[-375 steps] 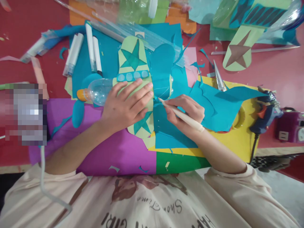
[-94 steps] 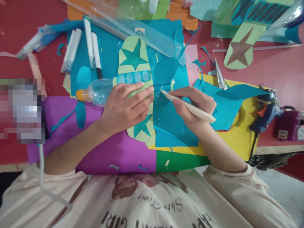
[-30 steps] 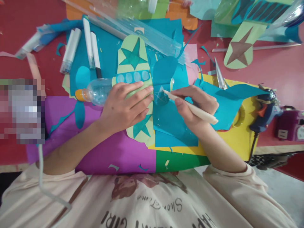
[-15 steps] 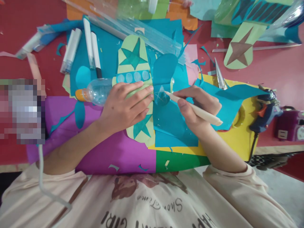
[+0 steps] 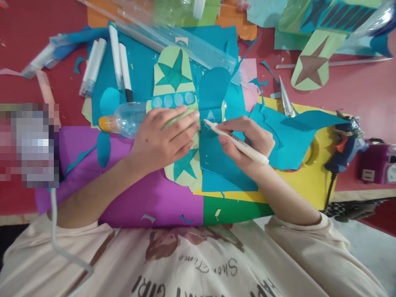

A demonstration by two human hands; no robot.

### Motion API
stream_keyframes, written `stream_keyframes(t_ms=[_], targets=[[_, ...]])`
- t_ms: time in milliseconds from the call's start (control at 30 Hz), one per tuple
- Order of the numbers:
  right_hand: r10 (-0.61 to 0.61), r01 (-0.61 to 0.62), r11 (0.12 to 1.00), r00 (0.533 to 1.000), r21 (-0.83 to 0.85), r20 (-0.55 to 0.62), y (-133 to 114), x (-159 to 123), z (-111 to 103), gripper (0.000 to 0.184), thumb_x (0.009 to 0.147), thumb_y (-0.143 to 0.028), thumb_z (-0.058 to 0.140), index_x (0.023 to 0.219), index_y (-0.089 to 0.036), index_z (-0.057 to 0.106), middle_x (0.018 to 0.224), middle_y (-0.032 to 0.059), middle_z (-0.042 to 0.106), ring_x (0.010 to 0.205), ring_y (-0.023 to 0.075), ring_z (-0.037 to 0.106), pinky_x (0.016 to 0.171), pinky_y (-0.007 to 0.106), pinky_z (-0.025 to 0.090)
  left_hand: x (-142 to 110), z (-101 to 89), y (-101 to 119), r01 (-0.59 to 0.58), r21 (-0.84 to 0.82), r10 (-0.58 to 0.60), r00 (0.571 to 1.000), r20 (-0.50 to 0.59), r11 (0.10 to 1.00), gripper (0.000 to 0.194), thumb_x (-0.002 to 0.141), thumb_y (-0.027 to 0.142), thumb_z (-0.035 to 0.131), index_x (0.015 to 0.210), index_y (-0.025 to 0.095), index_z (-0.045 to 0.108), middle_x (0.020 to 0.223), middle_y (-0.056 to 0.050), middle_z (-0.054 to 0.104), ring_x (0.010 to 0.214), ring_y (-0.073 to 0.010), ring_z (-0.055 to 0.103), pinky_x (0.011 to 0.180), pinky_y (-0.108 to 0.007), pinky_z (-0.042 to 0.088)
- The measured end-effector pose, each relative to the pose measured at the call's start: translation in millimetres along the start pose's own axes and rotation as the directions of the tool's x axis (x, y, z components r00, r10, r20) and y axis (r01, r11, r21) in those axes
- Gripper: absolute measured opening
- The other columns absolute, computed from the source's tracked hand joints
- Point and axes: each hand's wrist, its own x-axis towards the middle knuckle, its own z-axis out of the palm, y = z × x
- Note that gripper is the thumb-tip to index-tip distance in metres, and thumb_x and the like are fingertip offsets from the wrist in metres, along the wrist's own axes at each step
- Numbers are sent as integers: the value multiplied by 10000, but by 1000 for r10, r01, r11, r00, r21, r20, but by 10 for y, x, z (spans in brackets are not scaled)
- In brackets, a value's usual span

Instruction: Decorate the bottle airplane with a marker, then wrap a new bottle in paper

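A plastic bottle [image 5: 128,117] with an orange cap lies on its side, wrapped in pale green paper with a blue strip of light dots [image 5: 173,100]. Over this wrap my left hand [image 5: 168,134] rests with fingers stretched out and slightly spread; its thumb is hidden. Pale green wings with teal stars [image 5: 174,71] stick out above and below the bottle. My right hand [image 5: 249,142] is closed around a white marker [image 5: 239,144]. The marker's tip is at a white star outline [image 5: 210,115] on the blue paper piece [image 5: 214,88] at the bottle's right end.
Several markers [image 5: 116,57] lie at the upper left, near clear plastic strips [image 5: 185,45]. Scissors [image 5: 287,99] point up beside blue paper scraps. A glue gun [image 5: 346,144] stands at the right, next to a purple box [image 5: 377,163]. Another decorated bottle [image 5: 340,16] is at the top right.
My right hand and the marker have moved left and slightly down, so the tip is now at the star's left side. My left hand and the bottle have stayed still.
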Motion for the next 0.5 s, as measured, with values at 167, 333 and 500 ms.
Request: stream_keyframes(t_ms=[167, 333, 500], targets=[[-3, 2, 1000, 1000, 30, 10, -8, 8, 17, 68, 875, -257, 616, 876, -228, 678, 782, -3, 746, 683, 130, 688, 601, 260, 551, -4, 10, -2, -1, -19, 1, 1000, -9, 1000, 334, 993, 341, 422, 1311, 258, 487, 1357, -36, 611, 1295, -252, 542, 1008, -443, 455], [-1, 0, 1000, 1000, 20, 6, -9, 7, 35, 68, 869, -245, 620, 875, -227, 686, 773, 1, 748, 674, 131, 684, 601, 257, 546, -5, 17, -8, 19, -74, -16, 999, 37, 997, 354, 1004, 354, 389, 1326, 243, 483, 1374, -54, 594, 1312, -274, 517, 1027, -475, 436], [2, -2, 1000, 1000, 12, 3, -21, 13, 43, 79, 872, -252, 615, 870, -224, 689, 760, 5, 747, 680, 138, 690, 606, 258, 548, -8, 22, -12, 35, -97, -30, 998, 47, 995, 363, 1009, 372, 370, 1330, 245, 479, 1359, -58, 601, 1315, -272, 507, 1043, -481, 423]])
